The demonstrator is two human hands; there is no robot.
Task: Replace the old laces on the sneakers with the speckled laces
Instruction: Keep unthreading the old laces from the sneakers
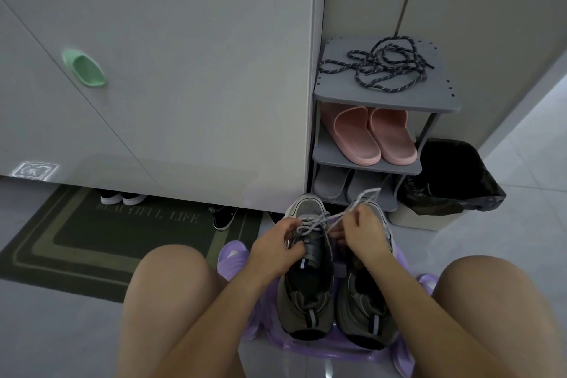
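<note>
Two grey sneakers stand side by side on a purple plastic stool [334, 353] between my knees, the left sneaker [306, 291] and the right sneaker [365, 313]. My left hand [276, 250] grips the left sneaker at its tongue and laced upper. My right hand [365, 232] pinches a strand of the old grey lace [319, 219], which runs taut from the left sneaker's eyelets; a loose end loops up past the fingers. The dark speckled laces [380, 66] lie in a tangle on top of the grey shoe rack [362, 100].
The shoe rack holds pink slippers [371, 138] and grey slippers [333, 184] on lower shelves. A bin lined with a black bag [451, 181] stands to its right. A white cabinet [184, 70] rises ahead, with a dark doormat [92, 233] at left and purple slippers by my feet.
</note>
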